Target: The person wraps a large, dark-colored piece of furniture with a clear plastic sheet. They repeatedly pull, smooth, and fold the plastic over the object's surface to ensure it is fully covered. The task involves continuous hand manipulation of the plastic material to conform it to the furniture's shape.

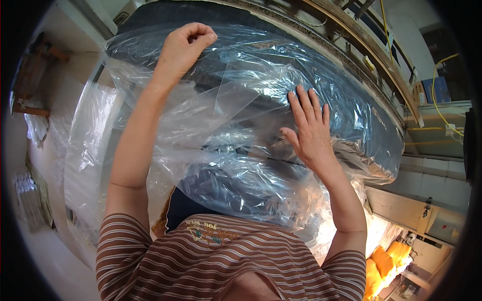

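a person in a brown striped shirt [226, 256] works clear plastic sheeting [241, 125] over a large dark cushioned item [321, 80], seen from above. the left hand [183, 47] is closed on a fold of the plastic at the far upper edge, fingers curled. the right hand [309, 128] lies flat, fingers spread, pressing the film against the dark surface. more loose plastic [85, 150] hangs at the left side. an ornate wooden frame [361, 55] curves behind the wrapped item, and orange cushions [384, 263] sit at lower right.
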The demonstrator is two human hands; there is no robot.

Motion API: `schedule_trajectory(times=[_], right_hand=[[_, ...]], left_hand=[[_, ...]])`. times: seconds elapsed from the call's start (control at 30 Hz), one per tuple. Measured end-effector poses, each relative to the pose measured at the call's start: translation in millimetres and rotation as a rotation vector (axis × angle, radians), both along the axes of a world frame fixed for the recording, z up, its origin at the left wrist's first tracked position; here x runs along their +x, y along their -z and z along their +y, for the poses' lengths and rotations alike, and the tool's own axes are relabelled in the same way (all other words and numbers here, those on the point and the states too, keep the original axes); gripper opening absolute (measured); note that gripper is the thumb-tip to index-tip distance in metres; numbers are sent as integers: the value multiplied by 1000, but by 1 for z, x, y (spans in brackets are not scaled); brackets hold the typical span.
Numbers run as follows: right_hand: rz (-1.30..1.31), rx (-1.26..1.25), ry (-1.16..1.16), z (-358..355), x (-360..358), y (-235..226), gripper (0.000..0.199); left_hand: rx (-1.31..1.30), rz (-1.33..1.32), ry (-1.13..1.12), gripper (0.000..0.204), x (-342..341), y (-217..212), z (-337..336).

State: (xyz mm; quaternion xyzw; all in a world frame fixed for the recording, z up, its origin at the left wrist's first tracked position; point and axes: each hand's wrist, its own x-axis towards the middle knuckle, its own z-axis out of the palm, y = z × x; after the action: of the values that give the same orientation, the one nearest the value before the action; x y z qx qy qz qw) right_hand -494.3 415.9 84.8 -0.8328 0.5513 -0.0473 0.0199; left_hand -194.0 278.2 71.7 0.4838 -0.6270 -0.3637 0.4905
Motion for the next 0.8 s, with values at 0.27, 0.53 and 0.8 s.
schedule_trajectory(times=[0.27, 0.53, 0.8], right_hand=[[39, -23, 1, 0, 0, 3, 72], [-311, -30, -34, -19, -11, -17, 71], [-592, 377, -70, -74, 41, -57, 50]], left_hand=[[-368, -666, -147, 20, -30, -3, 49], [10, 65, -61, 14, -18, -8, 37], [-204, 147, -190, 11, 5, -48, 43]])
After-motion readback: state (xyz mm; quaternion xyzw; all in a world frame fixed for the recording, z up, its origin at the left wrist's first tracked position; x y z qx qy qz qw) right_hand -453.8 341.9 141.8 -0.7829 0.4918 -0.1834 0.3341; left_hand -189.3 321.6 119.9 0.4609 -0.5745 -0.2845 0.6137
